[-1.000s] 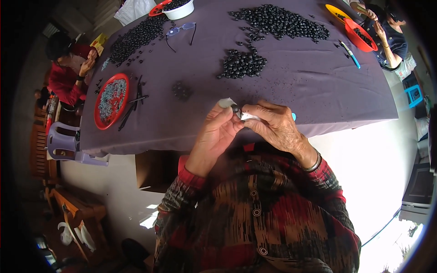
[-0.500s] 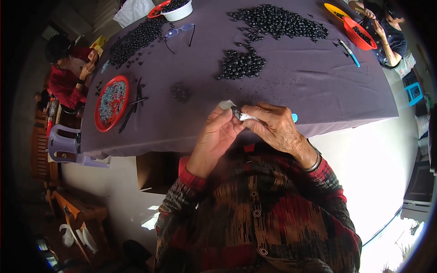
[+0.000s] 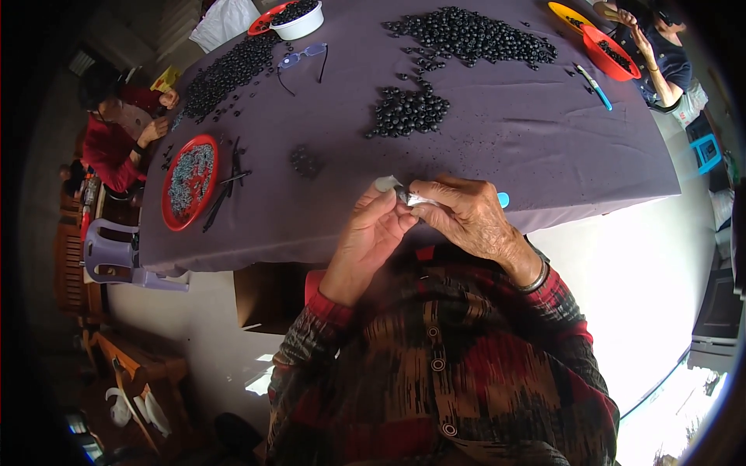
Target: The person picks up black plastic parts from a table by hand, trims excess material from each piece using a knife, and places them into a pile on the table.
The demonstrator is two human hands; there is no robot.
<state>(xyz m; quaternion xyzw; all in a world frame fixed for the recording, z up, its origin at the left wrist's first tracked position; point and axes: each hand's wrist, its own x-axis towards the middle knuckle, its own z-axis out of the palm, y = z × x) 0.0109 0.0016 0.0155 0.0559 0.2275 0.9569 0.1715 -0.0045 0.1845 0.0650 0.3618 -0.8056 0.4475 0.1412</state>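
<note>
Head view is showing a small pale, silvery piece [image 3: 412,199] being pinched between both hands just above the near edge of the counter [image 3: 528,147], which is draped in a grey-purple cloth. Right hand [image 3: 466,216] is closing its thumb and forefinger on the piece from the right, its grip nearly shut around it, while left hand [image 3: 371,237] is pressing its fingertips against the same piece from the left. A small light-blue object [image 3: 503,199] is lying just beside the right hand at the counter edge. Further out, heaps of black beads [image 3: 408,111] are spreading over the cloth, a red plate [image 3: 168,194] with greyish bits is sitting to the left, and a pair of glasses [image 3: 299,56] is resting near a white bowl [image 3: 301,29]. Other people are sitting at the far left and far right corners
</note>
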